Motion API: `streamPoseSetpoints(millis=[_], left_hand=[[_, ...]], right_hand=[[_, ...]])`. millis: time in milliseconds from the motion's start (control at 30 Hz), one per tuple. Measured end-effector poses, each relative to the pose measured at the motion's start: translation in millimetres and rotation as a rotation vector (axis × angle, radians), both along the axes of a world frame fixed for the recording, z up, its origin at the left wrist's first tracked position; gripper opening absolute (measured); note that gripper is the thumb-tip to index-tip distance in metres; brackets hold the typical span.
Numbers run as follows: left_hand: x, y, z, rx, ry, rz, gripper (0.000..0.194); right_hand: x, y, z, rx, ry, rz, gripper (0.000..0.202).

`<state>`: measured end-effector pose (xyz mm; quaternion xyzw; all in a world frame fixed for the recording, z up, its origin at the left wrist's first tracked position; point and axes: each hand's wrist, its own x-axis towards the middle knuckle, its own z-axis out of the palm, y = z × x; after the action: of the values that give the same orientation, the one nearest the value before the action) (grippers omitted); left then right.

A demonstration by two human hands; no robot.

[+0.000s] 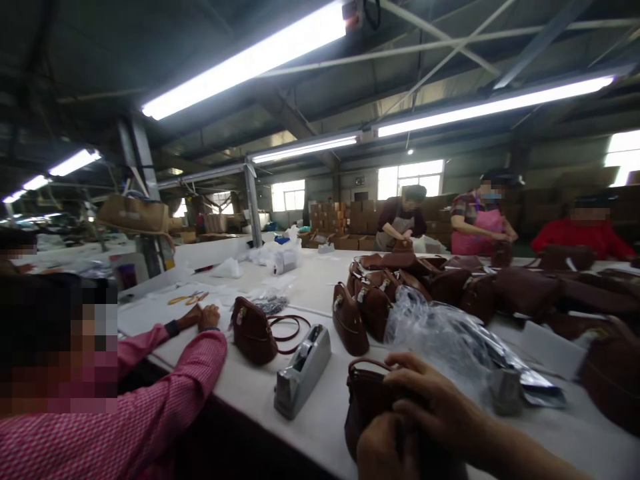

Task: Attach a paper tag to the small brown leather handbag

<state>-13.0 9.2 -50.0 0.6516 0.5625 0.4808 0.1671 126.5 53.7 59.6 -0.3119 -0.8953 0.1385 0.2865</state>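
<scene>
Bottom centre: right hand [430, 400] and left hand [383, 448], fingers grasping one brown handbag [367, 400]; one tape dispenser [303, 373] lower centre.

Both of the wearer's bare hands sit at the bottom edge of the view, right of centre. The right hand [434, 400] lies uppermost, palm down, fingers spread and curled over, knuckles raised; its forearm runs off toward the lower right corner. The left hand [381, 448] is lower and partly cut off by the frame edge, fingers bent inward, just below the right hand and touching it. Both grips are closed; fingertips are not visible.
</scene>
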Motion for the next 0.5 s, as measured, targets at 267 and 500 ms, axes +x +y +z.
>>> streamPoseSetpoints(millis=[267, 500], left_hand=[[-2, 3, 5.0, -0.092, -0.073, -0.027, 0.02], [-2, 1, -3.1, -0.048, -0.017, 0.011, 0.022]], right_hand=[[20, -7, 13.3, 0.341, -0.286, 0.081, 0.011], [11, 4, 23.7, 0.29, -0.327, 0.22, 0.009]])
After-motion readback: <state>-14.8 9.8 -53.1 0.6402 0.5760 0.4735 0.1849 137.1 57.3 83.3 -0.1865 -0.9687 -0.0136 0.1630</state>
